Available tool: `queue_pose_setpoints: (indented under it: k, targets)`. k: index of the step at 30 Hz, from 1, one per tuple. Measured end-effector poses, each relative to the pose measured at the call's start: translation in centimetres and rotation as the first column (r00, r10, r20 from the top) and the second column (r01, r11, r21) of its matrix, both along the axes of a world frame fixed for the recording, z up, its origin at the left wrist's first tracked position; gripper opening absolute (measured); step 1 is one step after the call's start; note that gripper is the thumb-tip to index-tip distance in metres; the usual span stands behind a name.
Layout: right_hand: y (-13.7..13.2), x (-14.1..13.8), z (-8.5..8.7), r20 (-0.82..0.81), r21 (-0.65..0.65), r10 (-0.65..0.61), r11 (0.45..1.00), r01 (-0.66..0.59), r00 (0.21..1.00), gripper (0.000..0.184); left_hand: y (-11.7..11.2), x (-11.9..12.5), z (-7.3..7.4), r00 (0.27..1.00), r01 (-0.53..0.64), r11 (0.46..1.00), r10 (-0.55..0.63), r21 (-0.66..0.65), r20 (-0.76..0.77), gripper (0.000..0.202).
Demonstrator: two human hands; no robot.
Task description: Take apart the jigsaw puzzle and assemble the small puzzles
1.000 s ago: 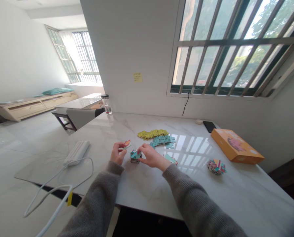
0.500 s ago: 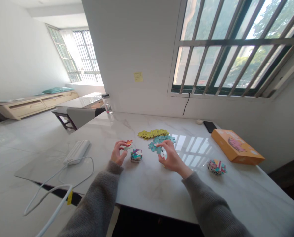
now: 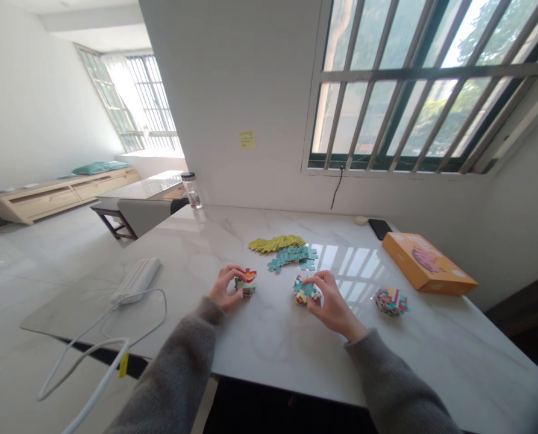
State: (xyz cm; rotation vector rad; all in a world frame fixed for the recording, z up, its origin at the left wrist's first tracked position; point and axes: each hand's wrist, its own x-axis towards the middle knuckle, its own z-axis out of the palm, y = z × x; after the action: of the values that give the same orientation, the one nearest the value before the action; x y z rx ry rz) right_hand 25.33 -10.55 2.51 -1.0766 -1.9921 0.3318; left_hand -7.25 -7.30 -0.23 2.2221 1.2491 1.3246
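The right hand [image 3: 335, 298] has moved from the teal jigsaw pieces [image 3: 292, 256] to a small multicoloured pile [image 3: 302, 290] on the marble desk [image 3: 269, 355], its grip closed over it, while the left hand [image 3: 223, 288] pinches a red-and-orange piece [image 3: 250, 276] above a low stack [image 3: 247, 292].

On the marble table [image 3: 269, 352], puzzle pieces [image 3: 291, 256] lie mid-surface — a cardboard box [image 3: 426, 264] to their right, a glass bottle [image 3: 191, 190] at the far left corner.

Strong daylight comes through the barred window [image 3: 399, 78] and makes bright glare on the table [image 3: 269, 343] just beyond the right hand [image 3: 334, 299]; picture edges look bent.
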Motion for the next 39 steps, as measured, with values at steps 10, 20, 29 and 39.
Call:
queue_pose_setpoints:
  k: [10,20,29,39]
  targets:
    - [-0.5,-0.1,0.3,-0.009,0.010,0.034,0.999,-0.034,0.999,0.048,0.7,-0.6,-0.8,0.994,-0.080,0.996,0.077,-0.036,-0.071,0.027]
    - [-2.3,3.5,0.1,0.041,0.052,-0.034,0.998,0.032,0.999,0.039,-0.9,0.4,1.0,0.987,-0.121,0.937,0.148,0.327,-0.058,0.016]
    - [-3.3,17.5,-1.6,0.081,0.075,-0.521,0.853,0.516,0.850,0.019,0.0,0.7,0.2,0.985,-0.085,0.940,0.129,0.329,-0.114,0.014]
    - [-2.7,19.4,-3.1,0.171,0.079,-0.578,0.815,0.574,0.798,0.020,-0.2,1.0,0.7,0.990,-0.075,0.935,0.112,0.347,-0.089,0.013]
